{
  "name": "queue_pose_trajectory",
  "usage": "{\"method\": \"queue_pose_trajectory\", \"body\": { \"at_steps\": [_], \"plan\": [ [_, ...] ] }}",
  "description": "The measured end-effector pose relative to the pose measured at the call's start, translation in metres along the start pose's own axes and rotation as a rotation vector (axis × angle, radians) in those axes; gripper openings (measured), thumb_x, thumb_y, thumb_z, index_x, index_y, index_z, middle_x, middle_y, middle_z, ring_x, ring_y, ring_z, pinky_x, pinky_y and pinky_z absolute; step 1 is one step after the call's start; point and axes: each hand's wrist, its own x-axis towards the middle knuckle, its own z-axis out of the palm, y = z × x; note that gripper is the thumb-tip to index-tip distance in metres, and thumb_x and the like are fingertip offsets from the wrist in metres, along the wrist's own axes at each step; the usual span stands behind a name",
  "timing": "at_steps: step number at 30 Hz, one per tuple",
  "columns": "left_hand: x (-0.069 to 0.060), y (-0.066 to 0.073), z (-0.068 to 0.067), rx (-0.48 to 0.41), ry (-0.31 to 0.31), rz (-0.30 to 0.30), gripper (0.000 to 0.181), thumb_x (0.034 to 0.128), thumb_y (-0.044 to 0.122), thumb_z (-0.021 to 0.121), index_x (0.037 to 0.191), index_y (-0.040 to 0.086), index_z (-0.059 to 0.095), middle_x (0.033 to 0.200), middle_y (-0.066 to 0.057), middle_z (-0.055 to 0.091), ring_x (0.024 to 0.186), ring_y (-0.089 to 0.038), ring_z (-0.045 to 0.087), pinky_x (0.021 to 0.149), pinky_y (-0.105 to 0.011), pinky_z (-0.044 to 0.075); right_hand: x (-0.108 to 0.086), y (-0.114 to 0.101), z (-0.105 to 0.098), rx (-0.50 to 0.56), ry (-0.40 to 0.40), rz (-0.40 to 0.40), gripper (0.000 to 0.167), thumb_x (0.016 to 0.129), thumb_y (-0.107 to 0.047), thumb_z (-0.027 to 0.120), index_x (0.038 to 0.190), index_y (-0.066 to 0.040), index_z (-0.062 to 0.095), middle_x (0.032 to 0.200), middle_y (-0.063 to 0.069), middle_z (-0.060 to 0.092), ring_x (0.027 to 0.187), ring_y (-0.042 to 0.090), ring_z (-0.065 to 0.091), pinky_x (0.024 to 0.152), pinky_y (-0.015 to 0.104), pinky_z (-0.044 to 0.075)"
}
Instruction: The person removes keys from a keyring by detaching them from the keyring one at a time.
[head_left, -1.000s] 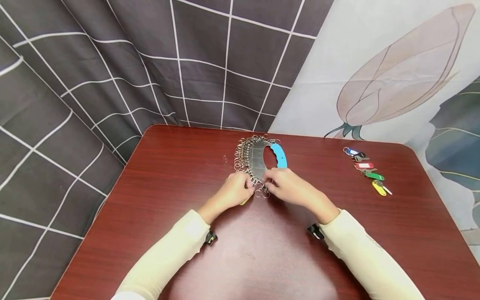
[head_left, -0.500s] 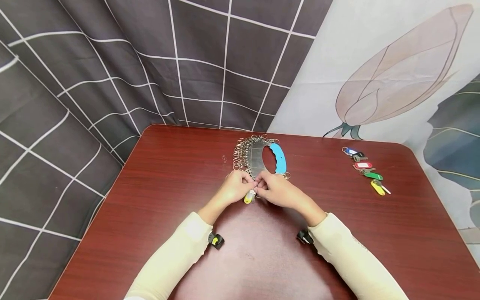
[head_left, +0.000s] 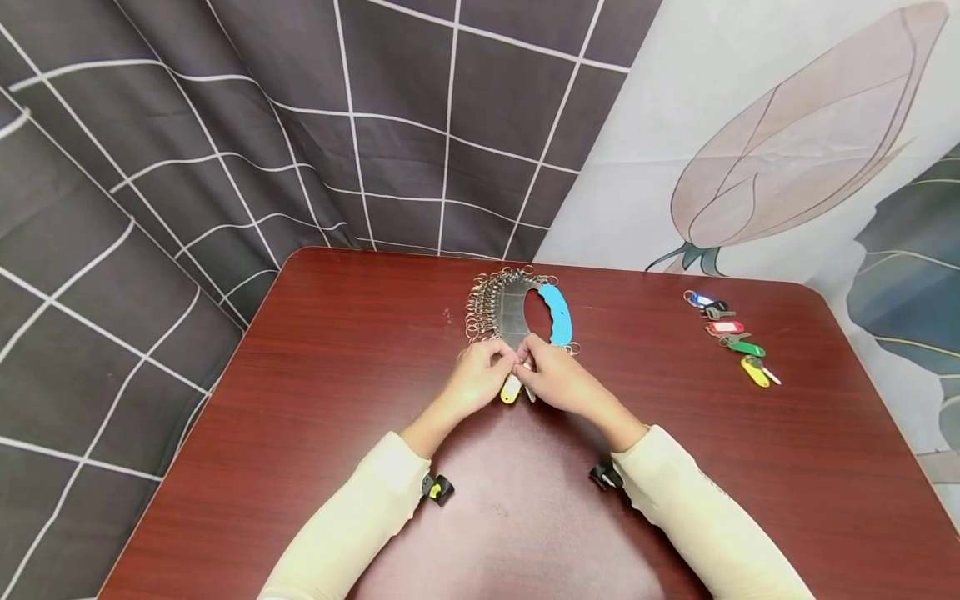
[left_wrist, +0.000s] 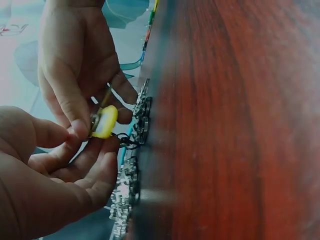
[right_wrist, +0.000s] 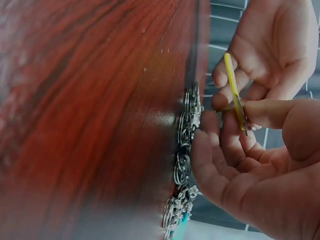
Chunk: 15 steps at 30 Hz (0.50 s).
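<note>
My left hand (head_left: 480, 379) and right hand (head_left: 561, 379) meet fingertip to fingertip at the near end of a key holder: a curved metal plate (head_left: 514, 312) with a blue handle (head_left: 558, 315) and several clips with rings along its edge. Between them hangs a yellow key tag (head_left: 511, 390) with a key (head_left: 530, 394). Both hands pinch at the tag's top end, where the fingers hide its ring. In the left wrist view, the yellow tag (left_wrist: 106, 122) sits at the fingertips. From the right wrist, the tag (right_wrist: 231, 80) shows edge-on beside the right thumb.
Toward the right of the red-brown table (head_left: 360, 333) lie keys with a blue tag (head_left: 702, 300), a red tag (head_left: 724, 327), a green tag (head_left: 746, 347) and a yellow tag (head_left: 754, 372). A checked curtain (head_left: 405, 142) hangs behind the table.
My right hand has moved left to meet the left hand. The yellow tag, mostly hidden under the left hand before, now hangs between both hands with its key.
</note>
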Motion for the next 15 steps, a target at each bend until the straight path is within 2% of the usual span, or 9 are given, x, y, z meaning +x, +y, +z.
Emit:
{"method": "queue_pose_trajectory", "body": {
  "at_steps": [3, 5, 7, 9, 11, 15],
  "plan": [
    [0.000, -0.003, 0.003, -0.066, -0.017, -0.005, 0.015, 0.0990, 0.012, 0.059, 0.101, 0.006, 0.072, 0.093, -0.009, 0.074, 0.079, -0.012, 0.065, 0.071, -0.025, 0.051, 0.000, 0.001, -0.001, 0.016, -0.004, 0.013, 0.008, 0.099, -0.013, 0.062, 0.100, -0.006, 0.058, 0.073, 0.001, 0.054, 0.064, 0.013, 0.049, 0.061, 0.028, 0.041],
    [0.000, -0.005, 0.004, -0.130, -0.033, -0.005, 0.014, 0.0985, 0.007, 0.057, 0.107, 0.002, 0.068, 0.096, -0.013, 0.075, 0.082, -0.018, 0.071, 0.073, -0.025, 0.054, 0.000, 0.003, -0.001, 0.037, -0.010, 0.026, 0.008, 0.100, -0.013, 0.061, 0.101, -0.006, 0.058, 0.073, 0.001, 0.055, 0.064, 0.013, 0.049, 0.060, 0.028, 0.041],
    [0.001, -0.005, 0.004, -0.147, -0.040, 0.008, 0.018, 0.0968, 0.001, 0.057, 0.113, 0.001, 0.066, 0.097, -0.015, 0.075, 0.086, -0.023, 0.074, 0.075, -0.025, 0.055, 0.000, 0.005, -0.002, 0.059, -0.013, 0.035, 0.007, 0.100, -0.012, 0.060, 0.101, -0.005, 0.059, 0.075, 0.002, 0.056, 0.066, 0.013, 0.050, 0.062, 0.028, 0.041],
    [0.002, -0.005, 0.004, -0.113, -0.043, 0.028, 0.023, 0.0950, -0.001, 0.059, 0.117, 0.001, 0.066, 0.095, -0.014, 0.076, 0.085, -0.024, 0.075, 0.075, -0.025, 0.056, 0.000, 0.006, -0.003, 0.080, -0.018, 0.049, 0.006, 0.100, -0.011, 0.059, 0.101, -0.005, 0.059, 0.077, 0.003, 0.059, 0.067, 0.013, 0.052, 0.064, 0.028, 0.043],
    [0.003, -0.004, 0.003, -0.041, -0.051, 0.049, 0.026, 0.0924, -0.001, 0.063, 0.118, 0.002, 0.069, 0.094, -0.011, 0.076, 0.083, -0.021, 0.073, 0.075, -0.024, 0.055, 0.000, 0.008, -0.004, 0.102, -0.030, 0.066, 0.006, 0.100, -0.011, 0.057, 0.101, -0.005, 0.059, 0.078, 0.004, 0.060, 0.068, 0.014, 0.053, 0.065, 0.028, 0.044],
    [0.005, -0.003, 0.004, 0.097, -0.084, 0.096, 0.023, 0.0887, 0.003, 0.071, 0.111, 0.005, 0.073, 0.091, -0.005, 0.072, 0.083, -0.014, 0.066, 0.079, -0.024, 0.052, 0.000, 0.011, -0.004, 0.147, -0.048, 0.097, 0.008, 0.099, -0.009, 0.053, 0.103, -0.005, 0.059, 0.076, 0.004, 0.061, 0.065, 0.014, 0.055, 0.063, 0.028, 0.046]
  ]
}}
